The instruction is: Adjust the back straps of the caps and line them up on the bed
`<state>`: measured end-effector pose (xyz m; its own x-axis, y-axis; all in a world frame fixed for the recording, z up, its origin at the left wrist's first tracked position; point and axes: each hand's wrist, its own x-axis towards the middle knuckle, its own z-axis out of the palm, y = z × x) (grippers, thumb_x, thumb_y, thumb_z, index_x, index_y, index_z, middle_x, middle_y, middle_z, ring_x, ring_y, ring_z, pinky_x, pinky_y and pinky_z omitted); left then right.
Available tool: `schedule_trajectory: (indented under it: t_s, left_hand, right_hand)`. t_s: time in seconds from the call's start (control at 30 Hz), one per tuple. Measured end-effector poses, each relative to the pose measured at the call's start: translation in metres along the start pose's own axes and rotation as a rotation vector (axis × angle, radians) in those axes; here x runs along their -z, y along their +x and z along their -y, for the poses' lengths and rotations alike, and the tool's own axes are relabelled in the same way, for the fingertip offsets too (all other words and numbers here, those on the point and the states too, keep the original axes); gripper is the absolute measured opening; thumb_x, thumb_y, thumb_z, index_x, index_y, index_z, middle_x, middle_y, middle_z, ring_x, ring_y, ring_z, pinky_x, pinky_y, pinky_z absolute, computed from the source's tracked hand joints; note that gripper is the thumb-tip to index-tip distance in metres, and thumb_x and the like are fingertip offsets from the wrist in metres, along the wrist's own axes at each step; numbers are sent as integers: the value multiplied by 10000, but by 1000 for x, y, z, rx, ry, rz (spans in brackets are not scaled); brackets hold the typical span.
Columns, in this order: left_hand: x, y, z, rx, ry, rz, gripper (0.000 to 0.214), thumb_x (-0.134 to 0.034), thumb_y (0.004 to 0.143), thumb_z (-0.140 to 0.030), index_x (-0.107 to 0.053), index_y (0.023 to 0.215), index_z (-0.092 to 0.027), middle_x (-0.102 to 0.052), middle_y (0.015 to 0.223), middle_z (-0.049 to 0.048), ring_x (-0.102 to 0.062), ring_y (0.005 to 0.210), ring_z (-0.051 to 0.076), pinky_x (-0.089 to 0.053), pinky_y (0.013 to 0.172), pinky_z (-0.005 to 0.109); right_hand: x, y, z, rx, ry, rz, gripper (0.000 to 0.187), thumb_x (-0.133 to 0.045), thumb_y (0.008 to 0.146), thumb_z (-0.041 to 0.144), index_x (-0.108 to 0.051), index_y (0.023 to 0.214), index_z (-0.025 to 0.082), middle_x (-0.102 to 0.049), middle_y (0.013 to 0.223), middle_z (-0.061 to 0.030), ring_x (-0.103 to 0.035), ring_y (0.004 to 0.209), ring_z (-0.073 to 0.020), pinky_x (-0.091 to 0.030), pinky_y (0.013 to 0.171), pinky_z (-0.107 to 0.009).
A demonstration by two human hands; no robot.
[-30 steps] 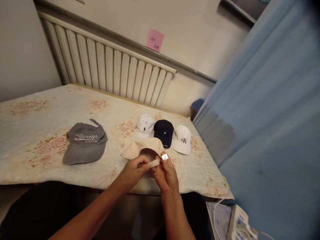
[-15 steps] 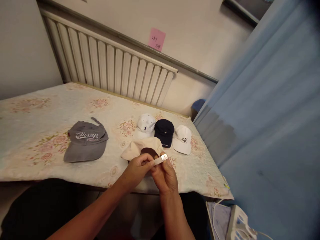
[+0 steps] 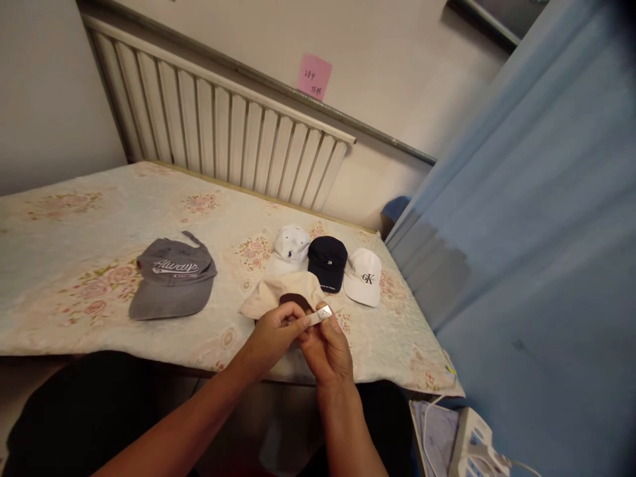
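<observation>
Both hands hold the back strap of a cream baseball cap [image 3: 278, 289], whose dark brown underside shows at the rear opening. My left hand [image 3: 275, 334] pinches the strap between thumb and fingers. With thumb and fingers closed, my right hand [image 3: 330, 348] grips the strap beside its shiny metal buckle [image 3: 324, 313]. Just beyond the cream cap lie a white cap [image 3: 291, 245] with a small dark emblem, a navy cap [image 3: 328, 262] and a white cap with "CK" lettering [image 3: 362, 278]. A grey cap [image 3: 173, 278] with white script sits farther left.
The caps rest on a bed with a floral cover [image 3: 163, 192]. Behind it runs a white radiator [image 3: 223, 119] beneath a pipe and a pink note [image 3: 315, 76]. A blue curtain [image 3: 521, 232] hangs on the right, above a white power strip [image 3: 474, 444] with cables.
The view has shifted very slightly. The buckle has tilted a little in the fingers; both hands keep nearly the same place and hold.
</observation>
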<state>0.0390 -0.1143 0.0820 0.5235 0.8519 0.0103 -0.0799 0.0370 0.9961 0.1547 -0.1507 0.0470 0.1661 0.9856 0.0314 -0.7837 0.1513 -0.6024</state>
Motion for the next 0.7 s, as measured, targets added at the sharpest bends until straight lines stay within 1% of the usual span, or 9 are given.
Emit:
schedule_trajectory:
  t_s: [0.07, 0.23, 0.43, 0.6, 0.7]
  left_hand:
    - [0, 1, 3, -2, -21, -1, 215, -592, 732, -380, -539, 675, -180, -549, 612, -33, -440, 517, 86, -301, 464, 199]
    - [0, 1, 4, 79, -48, -27, 215, -581, 731, -380, -526, 675, -179, -526, 574, -47, -372, 468, 68, -269, 451, 198]
    - [-1, -2, 2, 66, -50, -63, 223, -582, 722, -391, -537, 675, -177, -552, 595, -37, -402, 489, 81, -287, 466, 208]
    - [-2, -2, 4, 38, -63, -45, 208, -562, 738, -374, -537, 675, -178, -550, 592, -33, -453, 531, 100, -326, 503, 221]
    - [-2, -1, 4, 19, -70, -41, 204, -566, 738, -368, -542, 672, -176, -547, 600, -32, -468, 553, 105, -340, 522, 228]
  right_hand:
    - [-1, 0, -1, -3, 0, -6, 289, -758, 673, 243, -599, 914, 237, -575, 743, 39, -549, 694, -106, -460, 701, -259]
    - [-2, 0, -2, -5, 13, 25, 284, -754, 679, 238, -593, 913, 235, -565, 721, 42, -534, 670, -99, -448, 674, -247]
    - [-4, -1, -3, -13, -41, 13, 327, -771, 649, 296, -579, 907, 239, -544, 689, 43, -514, 638, -113, -449, 651, -274]
    - [-3, -1, -4, -15, -50, 0, 330, -763, 654, 304, -567, 914, 251, -541, 688, 46, -511, 631, -116, -444, 627, -276]
    - [-2, -1, -4, -12, -54, -4, 337, -763, 657, 298, -563, 924, 251, -534, 690, 49, -511, 634, -109, -451, 652, -275]
